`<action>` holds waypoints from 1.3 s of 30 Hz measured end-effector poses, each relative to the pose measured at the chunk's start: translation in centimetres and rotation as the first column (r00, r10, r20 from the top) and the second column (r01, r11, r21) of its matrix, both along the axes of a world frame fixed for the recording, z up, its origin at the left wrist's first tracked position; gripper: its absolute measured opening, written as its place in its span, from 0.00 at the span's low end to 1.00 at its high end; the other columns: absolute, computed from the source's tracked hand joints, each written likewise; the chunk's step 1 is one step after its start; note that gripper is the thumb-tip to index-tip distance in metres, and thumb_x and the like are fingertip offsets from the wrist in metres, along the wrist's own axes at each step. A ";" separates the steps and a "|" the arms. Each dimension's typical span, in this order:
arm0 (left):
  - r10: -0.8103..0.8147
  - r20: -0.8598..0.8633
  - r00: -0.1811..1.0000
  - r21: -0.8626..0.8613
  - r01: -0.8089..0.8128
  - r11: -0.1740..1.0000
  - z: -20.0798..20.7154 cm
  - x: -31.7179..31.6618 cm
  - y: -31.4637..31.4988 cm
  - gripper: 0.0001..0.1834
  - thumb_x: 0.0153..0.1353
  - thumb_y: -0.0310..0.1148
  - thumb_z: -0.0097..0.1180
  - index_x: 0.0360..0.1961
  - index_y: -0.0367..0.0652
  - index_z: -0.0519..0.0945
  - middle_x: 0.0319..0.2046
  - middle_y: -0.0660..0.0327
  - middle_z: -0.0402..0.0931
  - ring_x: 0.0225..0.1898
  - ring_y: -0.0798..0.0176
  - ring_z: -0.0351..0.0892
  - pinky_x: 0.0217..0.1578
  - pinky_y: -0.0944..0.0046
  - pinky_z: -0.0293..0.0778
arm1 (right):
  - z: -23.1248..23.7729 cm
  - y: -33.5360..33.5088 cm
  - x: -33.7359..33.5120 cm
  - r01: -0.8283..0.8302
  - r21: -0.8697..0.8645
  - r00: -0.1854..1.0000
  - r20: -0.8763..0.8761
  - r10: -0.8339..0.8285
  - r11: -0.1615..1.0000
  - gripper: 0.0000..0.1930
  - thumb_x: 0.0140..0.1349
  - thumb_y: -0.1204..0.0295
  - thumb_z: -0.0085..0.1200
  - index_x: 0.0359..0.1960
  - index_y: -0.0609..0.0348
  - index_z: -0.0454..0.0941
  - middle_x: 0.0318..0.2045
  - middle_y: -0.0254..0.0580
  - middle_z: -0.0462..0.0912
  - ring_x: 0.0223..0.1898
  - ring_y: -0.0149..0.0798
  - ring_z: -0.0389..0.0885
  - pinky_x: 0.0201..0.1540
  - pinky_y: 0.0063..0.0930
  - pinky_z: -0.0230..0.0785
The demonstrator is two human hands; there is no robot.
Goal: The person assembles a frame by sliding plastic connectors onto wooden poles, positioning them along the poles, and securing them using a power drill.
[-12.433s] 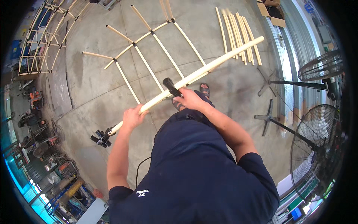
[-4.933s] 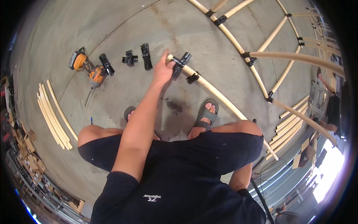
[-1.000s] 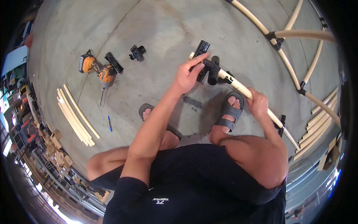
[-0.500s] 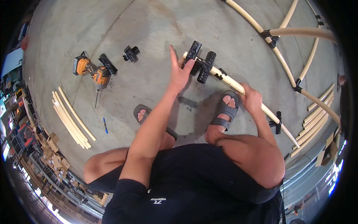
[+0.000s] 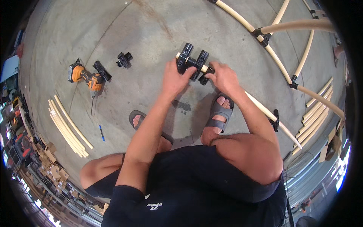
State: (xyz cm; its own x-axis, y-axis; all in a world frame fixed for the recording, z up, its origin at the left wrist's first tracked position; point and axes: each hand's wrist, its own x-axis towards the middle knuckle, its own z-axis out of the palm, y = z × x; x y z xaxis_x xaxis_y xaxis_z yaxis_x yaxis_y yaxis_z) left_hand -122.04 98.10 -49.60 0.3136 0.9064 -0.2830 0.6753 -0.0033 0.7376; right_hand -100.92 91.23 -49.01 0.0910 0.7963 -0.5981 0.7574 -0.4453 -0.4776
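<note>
A long cream pipe (image 5: 259, 104) runs slantwise from in front of me down to the right. Near its far end sit black pipe connectors: an outermost one (image 5: 184, 58), a middle one (image 5: 199, 65) and a smaller one (image 5: 206, 76). My left hand (image 5: 174, 78) is closed around the outermost connector and the pipe's end, its thumb reaching toward the middle connector; its fingertips are hidden. My right hand (image 5: 225, 78) is closed on the smaller connector, thumb on the near side. Another black connector (image 5: 276, 120) is on the pipe near its lower right end.
To the left lie an orange-and-black cordless drill (image 5: 92, 81), a black connector (image 5: 102, 70), a black joint (image 5: 124, 59), several cream pipes (image 5: 66, 126) and a blue marker (image 5: 101, 133). A pipe frame (image 5: 280, 58) stands at upper right, more pipes (image 5: 315, 115) below it.
My right hand has slid up the pipe from its middle to the smaller connector. My left hand, fingers spread before, has closed around the outermost connector. The view has shifted slightly.
</note>
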 end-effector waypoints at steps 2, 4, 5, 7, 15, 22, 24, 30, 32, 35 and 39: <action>-0.012 -0.103 0.995 0.073 0.019 0.997 0.7 0.6 -0.8 0.46 0.52 0.51 0.74 0.64 0.33 0.69 0.50 0.41 0.72 0.54 0.38 0.73 0.54 0.48 0.73 | -1.5 -1.1 -0.1 -0.023 0.372 0.998 0.070 -0.004 0.928 0.27 0.60 0.58 0.65 0.57 0.59 0.76 0.50 0.56 0.81 0.54 0.57 0.78 0.55 0.48 0.72; -0.044 -0.306 0.951 0.175 0.101 0.979 1.4 0.8 -1.1 0.49 0.51 0.51 0.75 0.66 0.33 0.66 0.51 0.43 0.72 0.55 0.40 0.73 0.55 0.47 0.72 | -1.8 -1.4 -0.6 -0.039 0.433 0.995 0.099 -0.004 0.901 0.27 0.60 0.58 0.65 0.58 0.59 0.76 0.51 0.55 0.81 0.56 0.56 0.77 0.56 0.48 0.72; -0.050 -0.262 0.964 -0.012 0.049 0.999 1.7 0.8 -0.9 0.49 0.51 0.51 0.74 0.67 0.34 0.65 0.53 0.44 0.71 0.55 0.39 0.72 0.56 0.46 0.71 | -2.0 -1.5 -0.7 -0.050 0.490 0.991 0.130 -0.016 0.870 0.27 0.60 0.59 0.65 0.58 0.59 0.76 0.51 0.54 0.80 0.57 0.55 0.76 0.56 0.48 0.73; -0.043 -0.213 0.976 0.041 0.053 0.998 0.5 0.0 -0.5 0.48 0.53 0.49 0.74 0.68 0.34 0.65 0.54 0.45 0.71 0.55 0.39 0.72 0.57 0.46 0.71 | -2.7 -1.7 -1.1 -0.062 0.489 0.990 0.144 -0.010 0.870 0.28 0.59 0.58 0.65 0.58 0.59 0.76 0.52 0.54 0.80 0.57 0.56 0.76 0.56 0.48 0.73; -0.044 -0.030 0.999 0.206 0.049 0.977 -1.7 -0.3 -0.8 0.39 0.57 0.32 0.69 0.69 0.41 0.67 0.56 0.45 0.72 0.55 0.40 0.74 0.57 0.48 0.71 | -1.5 -6.7 3.8 0.015 0.185 0.996 0.084 -0.031 0.983 0.21 0.63 0.54 0.63 0.50 0.54 0.77 0.35 0.56 0.84 0.40 0.61 0.84 0.44 0.53 0.74; -0.066 0.353 0.933 0.178 0.003 0.984 -1.5 -0.6 -1.2 0.36 0.61 0.16 0.52 0.72 0.45 0.66 0.52 0.45 0.71 0.52 0.41 0.75 0.57 0.56 0.72 | -1.5 -7.9 4.2 0.055 0.196 0.988 0.130 -0.082 0.979 0.20 0.65 0.53 0.60 0.47 0.54 0.77 0.32 0.55 0.85 0.41 0.61 0.83 0.43 0.54 0.73; -0.048 0.301 0.952 0.092 0.021 0.995 -1.8 -0.7 -1.7 0.36 0.62 0.16 0.51 0.72 0.45 0.67 0.51 0.45 0.72 0.52 0.42 0.76 0.56 0.57 0.72 | -1.8 -7.5 5.6 -0.006 0.047 0.999 -0.052 0.009 0.999 0.20 0.66 0.51 0.58 0.47 0.53 0.77 0.32 0.55 0.85 0.39 0.62 0.83 0.42 0.54 0.74; -0.035 0.239 0.970 0.179 -0.009 0.984 -2.9 -0.3 -3.1 0.35 0.61 0.17 0.52 0.72 0.45 0.69 0.48 0.46 0.73 0.47 0.42 0.75 0.53 0.54 0.72 | -2.2 -8.7 4.4 0.008 0.107 0.994 0.108 -0.019 0.994 0.20 0.67 0.49 0.57 0.45 0.53 0.77 0.31 0.56 0.85 0.37 0.63 0.83 0.40 0.54 0.74; -0.076 0.167 0.983 0.266 0.029 0.964 -3.6 -0.2 -3.4 0.35 0.61 0.18 0.54 0.71 0.45 0.70 0.47 0.47 0.74 0.46 0.43 0.74 0.52 0.52 0.72 | -2.6 -8.6 5.4 -0.024 0.087 0.995 0.098 0.015 0.996 0.20 0.67 0.49 0.57 0.44 0.54 0.77 0.31 0.56 0.85 0.37 0.62 0.83 0.40 0.54 0.74; -0.111 0.079 0.991 0.320 0.080 0.944 -3.6 0.0 -3.7 0.34 0.59 0.19 0.56 0.70 0.46 0.72 0.44 0.48 0.75 0.45 0.44 0.74 0.51 0.50 0.71 | -3.1 -8.2 6.3 -0.043 0.038 0.994 -0.096 0.046 0.998 0.21 0.67 0.48 0.56 0.44 0.55 0.77 0.29 0.56 0.84 0.35 0.62 0.83 0.39 0.55 0.74; -0.171 0.075 0.982 0.296 0.141 0.945 -3.4 -0.8 -2.6 0.32 0.59 0.22 0.58 0.67 0.46 0.74 0.43 0.49 0.76 0.46 0.43 0.74 0.50 0.49 0.70 | -1.5 -8.1 3.5 -0.070 0.200 0.979 0.204 0.029 0.977 0.22 0.62 0.54 0.62 0.51 0.55 0.78 0.43 0.53 0.83 0.45 0.58 0.82 0.45 0.50 0.75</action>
